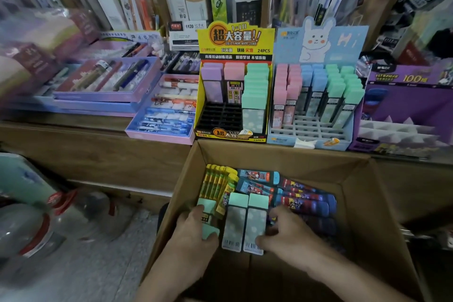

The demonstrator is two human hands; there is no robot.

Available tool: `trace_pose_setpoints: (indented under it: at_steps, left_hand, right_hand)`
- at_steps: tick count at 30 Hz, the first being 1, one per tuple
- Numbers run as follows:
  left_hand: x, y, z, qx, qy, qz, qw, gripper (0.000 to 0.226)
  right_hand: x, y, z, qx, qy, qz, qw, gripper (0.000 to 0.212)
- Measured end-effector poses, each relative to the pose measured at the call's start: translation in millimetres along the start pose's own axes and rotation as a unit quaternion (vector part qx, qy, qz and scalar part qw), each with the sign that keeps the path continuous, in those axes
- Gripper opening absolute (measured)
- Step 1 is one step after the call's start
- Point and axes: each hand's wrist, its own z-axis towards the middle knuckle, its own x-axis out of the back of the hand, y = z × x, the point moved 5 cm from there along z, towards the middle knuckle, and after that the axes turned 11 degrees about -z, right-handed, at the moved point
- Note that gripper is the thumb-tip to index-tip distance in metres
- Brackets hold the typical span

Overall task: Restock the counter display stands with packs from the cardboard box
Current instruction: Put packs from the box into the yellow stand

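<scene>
While both hands are reaching into the cardboard box point(362, 203) at lower centre, the left hand point(193, 235) is curling round a mint-capped pack point(207, 208) close to the box's left wall. The right hand point(291, 235), fingers curled, is gripping the lower right edge of the paired mint packs point(245, 223). Just above the box's far rim, the yellow stand point(235, 39) is showing open black slots at its front left.

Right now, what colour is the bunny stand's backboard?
Light blue backboard with a white bunny; head view.
</scene>
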Motion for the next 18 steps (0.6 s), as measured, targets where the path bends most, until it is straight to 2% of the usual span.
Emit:
trace_pose_setpoints:
  at_steps: [3,8,14,18]
  left_hand:
    - [-0.3,-1.0,-0.2,-0.011,-0.015,0.003,1.0,0.057]
    - [-7.0,-1.6,1.2,-0.004,-0.007,0.077,0.997,0.075]
    - [-12.3,-6.3,3.5,-0.002,0.005,0.097,0.995,0.086]
    - [-14.9,-9.2,10.1,0.008,-0.01,0.117,0.993,0.084]
  right_hand:
    - [-1.8,-0.5,-0.1,-0.004,0.003,0.021,1.0,0.046]
    - [-0.8,-1.9,-3.3,-0.01,0.01,0.044,0.999,0.043]
    - [0.6,-3.5,-7.2,-0.019,0.007,0.071,0.997,0.043]
    - [-3.3,-1.6,-8.9,-0.035,0.001,0.082,0.996,0.046]
